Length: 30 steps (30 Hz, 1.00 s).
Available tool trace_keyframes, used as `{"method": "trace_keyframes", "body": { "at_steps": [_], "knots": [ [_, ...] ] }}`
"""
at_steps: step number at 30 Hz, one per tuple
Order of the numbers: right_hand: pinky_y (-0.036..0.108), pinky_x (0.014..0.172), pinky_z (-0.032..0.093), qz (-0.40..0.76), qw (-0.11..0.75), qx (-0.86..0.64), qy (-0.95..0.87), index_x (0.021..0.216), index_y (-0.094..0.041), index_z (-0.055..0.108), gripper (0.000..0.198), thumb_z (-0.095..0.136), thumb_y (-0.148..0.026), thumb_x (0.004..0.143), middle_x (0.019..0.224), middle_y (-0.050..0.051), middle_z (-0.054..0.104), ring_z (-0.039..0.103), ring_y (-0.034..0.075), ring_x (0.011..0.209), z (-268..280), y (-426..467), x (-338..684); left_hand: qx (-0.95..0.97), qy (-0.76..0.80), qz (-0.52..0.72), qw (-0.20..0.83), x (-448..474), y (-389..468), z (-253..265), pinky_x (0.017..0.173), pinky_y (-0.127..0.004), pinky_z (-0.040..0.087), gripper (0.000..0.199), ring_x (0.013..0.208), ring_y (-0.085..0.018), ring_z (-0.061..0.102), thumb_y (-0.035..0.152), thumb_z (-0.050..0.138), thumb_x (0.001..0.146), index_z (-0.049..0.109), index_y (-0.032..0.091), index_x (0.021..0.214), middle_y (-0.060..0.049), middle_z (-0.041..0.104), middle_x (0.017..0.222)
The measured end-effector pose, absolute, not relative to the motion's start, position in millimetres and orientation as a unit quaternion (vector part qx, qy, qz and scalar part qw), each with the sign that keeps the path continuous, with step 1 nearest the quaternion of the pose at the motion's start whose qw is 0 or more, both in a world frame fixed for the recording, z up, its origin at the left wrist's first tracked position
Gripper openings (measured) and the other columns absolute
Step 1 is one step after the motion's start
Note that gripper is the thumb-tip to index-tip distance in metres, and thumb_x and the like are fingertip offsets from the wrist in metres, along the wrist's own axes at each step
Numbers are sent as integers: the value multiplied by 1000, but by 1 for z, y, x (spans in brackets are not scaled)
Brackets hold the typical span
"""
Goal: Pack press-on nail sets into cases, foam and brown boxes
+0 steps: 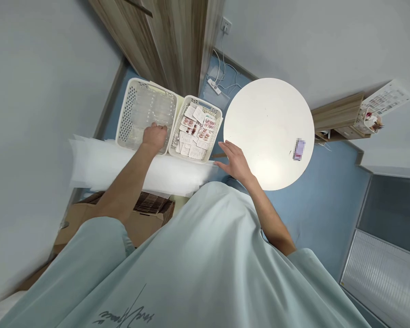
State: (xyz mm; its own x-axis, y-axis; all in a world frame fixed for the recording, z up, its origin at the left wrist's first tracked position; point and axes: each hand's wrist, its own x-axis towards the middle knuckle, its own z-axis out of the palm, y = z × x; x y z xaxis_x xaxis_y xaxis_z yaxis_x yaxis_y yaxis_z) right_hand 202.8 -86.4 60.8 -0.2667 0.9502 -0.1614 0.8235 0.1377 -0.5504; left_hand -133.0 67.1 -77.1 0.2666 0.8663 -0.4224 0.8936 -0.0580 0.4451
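Clear plastic packs [148,107]: inside the perforated basket [125,116], which I see lying mostly beyond the left hand [155,135] and to its left.
Nearer hand: the left, back upward, fingers curled in over the packs; I cannot tell whether they pinch plastic.
Long axis and pointing: see-through, overlapping outlines; I can resolve neither for a single pack.
Far hand: the right hand [237,159], fingers and thumb spread, apparently empty, near the round table [266,118].
Between: the card basket [205,103], holding printed cards [190,139].
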Motion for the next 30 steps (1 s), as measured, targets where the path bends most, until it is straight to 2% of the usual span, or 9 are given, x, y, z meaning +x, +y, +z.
{"method": "trace_keyframes", "body": {
  "at_steps": [5,8,14,16,18,20,25,30],
  "knots": [
    [65,135,42,275,129,-600,-740,169,-27,56,72,79,-43,102,167,14,63,49,39,165,61,-96,211,720,616,-18,318,-139,65,-67,119,-70,45,14,140,-50,56,25,65,80,73,19,90,-28,78,105],
    [65,134,43,271,139,-602,-738,167,-26,58,69,77,-44,103,165,15,64,51,39,163,58,-100,217,712,633,15,303,-144,57,-52,120,-71,44,14,140,-49,56,27,63,81,74,22,89,-23,77,98],
    [65,135,43,271,162,-589,-744,167,-26,58,68,76,-46,104,166,14,64,52,38,162,54,-101,227,681,662,167,266,-138,35,-2,127,-67,44,23,141,-46,57,34,68,88,80,22,104,-19,77,121],
    [65,135,42,272,170,-580,-749,169,-27,55,69,74,-46,105,167,13,63,51,38,163,59,-100,229,650,662,223,299,-122,26,17,126,-65,48,25,130,-43,66,39,77,88,81,22,106,-16,78,118],
    [63,137,41,269,181,-572,-754,173,-29,50,71,72,-46,107,171,11,59,49,37,165,67,-100,231,611,641,262,384,-99,16,36,116,-59,59,32,115,-38,75,46,86,85,82,23,108,-12,81,112],
    [61,138,40,263,194,-560,-761,177,-31,44,76,71,-47,108,176,10,53,46,36,167,77,-102,235,572,605,282,477,-70,3,55,106,-54,66,44,110,-36,78,53,92,81,84,22,111,-11,84,107],
    [63,139,38,244,202,-544,-777,183,-36,26,88,70,-53,109,185,6,40,35,37,173,99,-111,262,529,543,292,582,11,-38,90,103,-55,68,58,107,-38,82,64,100,71,87,20,107,-13,85,109],
    [61,138,41,244,191,-546,-778,181,-37,32,77,63,-51,112,180,5,48,40,35,170,98,-132,320,533,514,268,616,89,-68,101,102,-55,68,57,105,-37,82,67,99,70,89,23,105,-11,86,104]
  ]
}}
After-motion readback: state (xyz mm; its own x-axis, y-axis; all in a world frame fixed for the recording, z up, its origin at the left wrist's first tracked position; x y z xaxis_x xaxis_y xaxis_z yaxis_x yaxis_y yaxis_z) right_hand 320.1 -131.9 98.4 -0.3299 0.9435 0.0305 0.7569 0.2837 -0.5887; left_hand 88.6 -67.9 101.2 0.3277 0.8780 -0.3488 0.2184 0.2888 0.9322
